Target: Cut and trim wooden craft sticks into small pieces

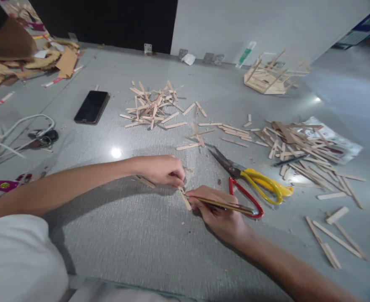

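Note:
My left hand is closed, its fingertips pinching the far end of a short wooden craft stick low over the grey table. My right hand grips a pencil, its tip at the stick's edge; I cannot tell if it touches. Just beyond my right hand lie large scissors with one red and one yellow handle, the blades apart. A yellow object rests partly behind the yellow handle. Beside my left wrist lies another short piece of stick.
Loose craft sticks form a pile ahead and another at right, with a dark pen on it. A stick frame stands at the back right. A phone, white cable and cardboard scraps lie left.

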The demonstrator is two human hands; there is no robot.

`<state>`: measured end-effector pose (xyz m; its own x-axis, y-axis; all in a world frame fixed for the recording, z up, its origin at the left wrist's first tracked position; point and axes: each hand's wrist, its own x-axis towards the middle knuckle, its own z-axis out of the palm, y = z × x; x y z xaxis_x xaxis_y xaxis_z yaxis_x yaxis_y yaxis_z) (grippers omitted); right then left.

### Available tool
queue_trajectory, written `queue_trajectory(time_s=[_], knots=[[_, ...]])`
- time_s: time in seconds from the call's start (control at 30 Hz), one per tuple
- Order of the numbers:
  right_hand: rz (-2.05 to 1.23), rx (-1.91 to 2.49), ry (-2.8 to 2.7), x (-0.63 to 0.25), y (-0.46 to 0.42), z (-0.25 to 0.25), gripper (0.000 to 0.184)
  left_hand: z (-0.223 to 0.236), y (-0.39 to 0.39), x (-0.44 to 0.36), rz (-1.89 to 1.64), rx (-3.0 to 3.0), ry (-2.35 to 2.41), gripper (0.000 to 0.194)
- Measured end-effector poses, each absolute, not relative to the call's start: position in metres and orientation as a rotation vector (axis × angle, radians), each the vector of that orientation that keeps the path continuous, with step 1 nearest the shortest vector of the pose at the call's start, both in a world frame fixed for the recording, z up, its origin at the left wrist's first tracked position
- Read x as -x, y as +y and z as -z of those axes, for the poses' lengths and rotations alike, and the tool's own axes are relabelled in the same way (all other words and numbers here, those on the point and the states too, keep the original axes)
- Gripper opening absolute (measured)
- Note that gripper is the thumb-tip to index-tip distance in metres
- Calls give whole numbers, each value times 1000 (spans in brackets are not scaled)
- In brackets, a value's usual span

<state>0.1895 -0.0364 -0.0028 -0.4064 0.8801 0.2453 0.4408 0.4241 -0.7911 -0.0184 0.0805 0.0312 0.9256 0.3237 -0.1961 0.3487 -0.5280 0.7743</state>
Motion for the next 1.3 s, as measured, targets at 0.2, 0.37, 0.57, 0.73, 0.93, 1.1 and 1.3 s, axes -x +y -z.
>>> queue_trajectory(time_s=[0.2, 0.37, 0.57, 0.73, 0.93, 1.1, 1.3], knots=[[-792, 1077, -2116, -190, -35, 0, 16, -31, 81, 19, 60, -2122, 506, 28], [-777, 998, -2163, -188, -32, -5, 20, -31, 82, 19, 85, -2113, 520, 28], [-732, 1079, -1961, -193, -36, 2, 15, -29, 82, 22, 54, -2085, 468, 29], [-778, 1220, -1576, -193, -37, 9, 19, -35, 80, 21, -14, -2024, 481, 31], [-635, 1395, -1498, -197, -30, -5, 17, -51, 73, 16, -293, -1886, 610, 15], [-727, 1313, -1505, -201, -35, -15, 13, -58, 65, 15, -384, -1767, 626, 16], [-727, 1180, -1530, -197, -39, -22, 11, -69, 52, 12, -383, -1700, 708, 13]])
